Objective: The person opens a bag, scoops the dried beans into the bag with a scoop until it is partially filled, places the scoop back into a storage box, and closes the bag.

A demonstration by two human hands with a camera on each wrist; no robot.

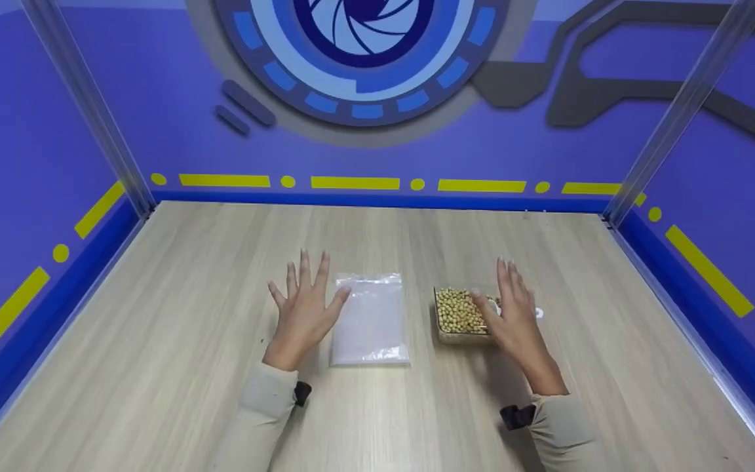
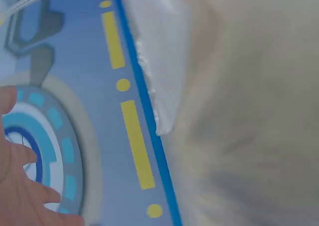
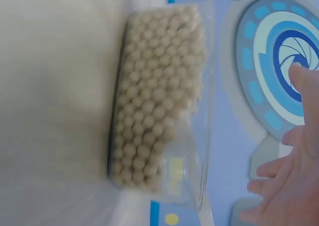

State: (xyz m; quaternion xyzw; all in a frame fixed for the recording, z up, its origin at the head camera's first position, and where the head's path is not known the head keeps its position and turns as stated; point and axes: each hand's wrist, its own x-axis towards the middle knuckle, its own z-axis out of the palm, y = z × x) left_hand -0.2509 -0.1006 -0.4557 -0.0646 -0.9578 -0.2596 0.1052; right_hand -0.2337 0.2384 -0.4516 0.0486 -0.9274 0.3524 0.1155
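Note:
In the head view, my left hand (image 1: 304,316) is held with its fingers spread, near the left edge of a flat clear plastic bag (image 1: 369,324). The bag lies on the table, and its shiny side shows in the left wrist view. My right hand (image 1: 514,321) has straight fingers and overlaps a clear container (image 1: 466,339) of round, pale beans (image 3: 149,96). Neither hand holds anything. A pale utensil handle (image 3: 205,217) sticks out of the container in the right wrist view; its other end lies among the beans.
The wood-grain table (image 1: 174,328) runs back to a blue-purple wall (image 1: 364,160) with yellow marks. Side walls stand at left and right, with clear corner posts (image 1: 685,105). Black wrist straps (image 1: 518,416) sit at both sleeves.

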